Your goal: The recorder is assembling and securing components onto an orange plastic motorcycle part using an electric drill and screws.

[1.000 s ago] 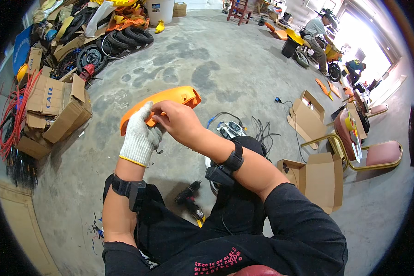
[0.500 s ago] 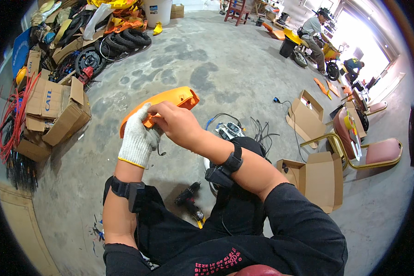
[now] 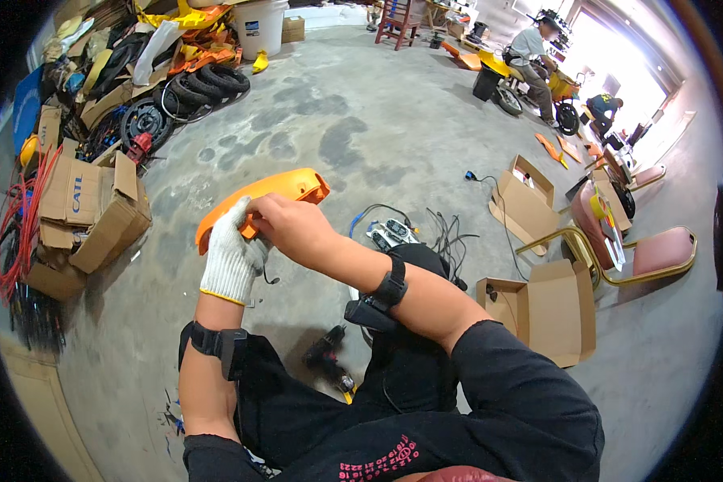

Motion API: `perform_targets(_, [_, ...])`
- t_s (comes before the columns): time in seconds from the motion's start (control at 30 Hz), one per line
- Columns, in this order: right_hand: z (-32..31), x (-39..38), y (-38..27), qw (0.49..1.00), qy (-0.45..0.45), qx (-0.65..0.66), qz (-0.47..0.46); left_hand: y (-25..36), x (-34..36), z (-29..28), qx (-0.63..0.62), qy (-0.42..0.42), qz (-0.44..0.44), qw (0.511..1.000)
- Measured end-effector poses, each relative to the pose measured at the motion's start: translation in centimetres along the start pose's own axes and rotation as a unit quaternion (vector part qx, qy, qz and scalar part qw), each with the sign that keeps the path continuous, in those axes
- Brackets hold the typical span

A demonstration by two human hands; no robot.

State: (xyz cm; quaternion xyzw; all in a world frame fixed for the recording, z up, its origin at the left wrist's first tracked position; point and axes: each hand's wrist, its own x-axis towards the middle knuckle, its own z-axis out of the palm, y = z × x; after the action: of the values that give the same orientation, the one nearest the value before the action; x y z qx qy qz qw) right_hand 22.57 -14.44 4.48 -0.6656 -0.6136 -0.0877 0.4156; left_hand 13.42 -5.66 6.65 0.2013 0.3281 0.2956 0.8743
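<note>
Left hand [image 3: 231, 261] grips the orange shell [image 3: 267, 184]; beside its fingers, the right hand [image 3: 293, 228] is bent, hold undeterminable. Apparent close handwork; next requires steady support.

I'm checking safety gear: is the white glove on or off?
On: the white glove covers the left hand, its yellow-edged cuff visible; the right hand is bare.

Upper-right glare [image 3: 616, 55] (curved, blackened edges)
</note>
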Motion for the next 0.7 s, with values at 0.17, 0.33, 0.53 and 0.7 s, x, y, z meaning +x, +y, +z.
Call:
perform_targets(0.17, [-0.7, 0.1, -0.3, 1.0, -0.016, 0.021, 0.009, 0.1, 1.1, -0.6, 0.023, 0.001, 0.005, 1.0])
perform_targets(0.33, [-0.8, 0.1, 0.0, 0.997, -0.006, 0.07, 0.006, -0.1, 2.3, -1.5, 0.015, -0.008, -0.016, 1.0])
perform_targets(0.53, [-0.6, 0.1, 0.3, 0.997, -0.024, 0.079, -0.003, -0.2, 2.4, -1.8, 0.027, -0.042, -0.002, 0.999])
perform_targets(0.7, [-0.3, 0.3, 0.2, 0.997, -0.039, 0.056, 0.025, 0.0, 1.4, -0.7, 0.024, -0.015, -0.011, 1.0])
